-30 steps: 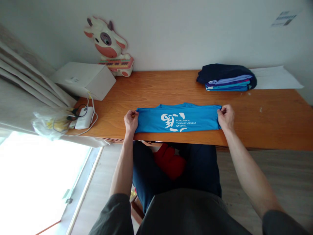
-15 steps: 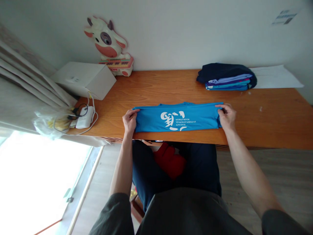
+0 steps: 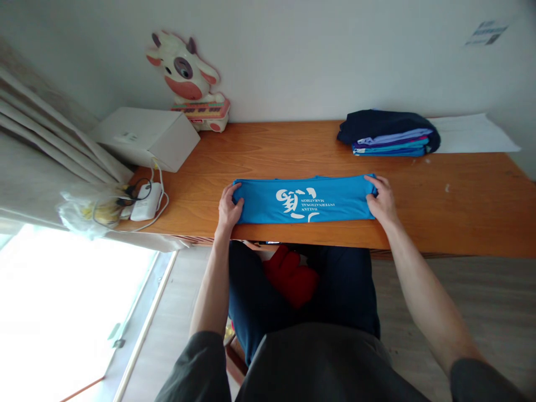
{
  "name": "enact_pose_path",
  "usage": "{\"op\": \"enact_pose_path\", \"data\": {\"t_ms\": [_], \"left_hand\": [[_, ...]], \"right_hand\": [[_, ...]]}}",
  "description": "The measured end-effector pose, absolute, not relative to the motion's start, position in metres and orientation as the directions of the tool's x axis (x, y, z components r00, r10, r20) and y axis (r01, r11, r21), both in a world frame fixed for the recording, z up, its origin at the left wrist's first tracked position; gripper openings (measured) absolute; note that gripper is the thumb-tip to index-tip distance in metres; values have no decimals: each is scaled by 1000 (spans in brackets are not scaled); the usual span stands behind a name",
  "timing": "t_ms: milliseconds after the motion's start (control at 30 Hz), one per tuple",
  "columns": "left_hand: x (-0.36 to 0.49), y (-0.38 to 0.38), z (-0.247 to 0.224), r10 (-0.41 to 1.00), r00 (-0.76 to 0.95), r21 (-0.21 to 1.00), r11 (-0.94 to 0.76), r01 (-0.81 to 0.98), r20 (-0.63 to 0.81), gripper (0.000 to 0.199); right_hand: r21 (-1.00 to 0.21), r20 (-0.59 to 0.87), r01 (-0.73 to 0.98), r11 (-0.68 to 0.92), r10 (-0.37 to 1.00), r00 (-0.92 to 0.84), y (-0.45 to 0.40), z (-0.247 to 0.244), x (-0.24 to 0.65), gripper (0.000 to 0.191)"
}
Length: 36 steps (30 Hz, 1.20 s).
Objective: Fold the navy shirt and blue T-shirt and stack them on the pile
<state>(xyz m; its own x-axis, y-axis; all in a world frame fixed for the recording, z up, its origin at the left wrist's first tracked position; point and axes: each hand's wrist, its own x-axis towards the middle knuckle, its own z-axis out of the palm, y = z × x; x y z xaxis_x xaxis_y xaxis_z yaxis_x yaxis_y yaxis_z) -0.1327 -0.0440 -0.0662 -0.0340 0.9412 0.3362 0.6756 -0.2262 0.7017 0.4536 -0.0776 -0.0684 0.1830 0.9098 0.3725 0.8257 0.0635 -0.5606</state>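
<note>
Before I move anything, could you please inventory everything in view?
Desk: one, brown, against wall
Folded garment: one, blue, desk front
Clothes pile: one, navy over purple and blue, back right
Sheet: one, white, beside pile
Cow toy: one, white and pink, back left
Box: one, white, beside toy
Corded block: one, white, near box
Plastic bag: one, clear, desk's left
Curtain: one, pale grey, far left
Label: one, bluish, wall
Red item: one, red, lap
Left hand: one, bare, garment's left
Right hand: one, bare, garment's right
</note>
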Motion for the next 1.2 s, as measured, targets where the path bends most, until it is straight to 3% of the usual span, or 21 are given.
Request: {"op": "enact_pose_path", "data": {"t_ms": [300,500,633,733,900,1033,1200], "left_hand": [[-127,-45,-65,960,-51,563,-118,818,275,65],[-126,-44,-57,972,-39,558,-100,824,230,72],[-101,-51,-38,945,53,499,-217,839,321,69],[-57,-60,-23,936,204,459,-321,828,285,61],[17,-68,-19,909,385,328,-416,848,158,75],[36,-70,-34,920,380,268,-393,880,102,76],[32,-67,-44,917,376,269,-399,876,135,75]], "right_hand": [[-555,341,830,51,925,171,-76,-74,455,76],[-500,311,865,38,940,139,-78,-70,452,78],[-321,299,947,-9,948,111,-97,-41,436,79],[-184,325,981,61,946,2,-107,-10,396,78],[-271,224,903,334,934,-278,-93,-5,294,77],[-295,172,892,343,937,-303,-82,-39,248,78],[-290,171,891,348,935,-310,-81,-56,250,77]]}}
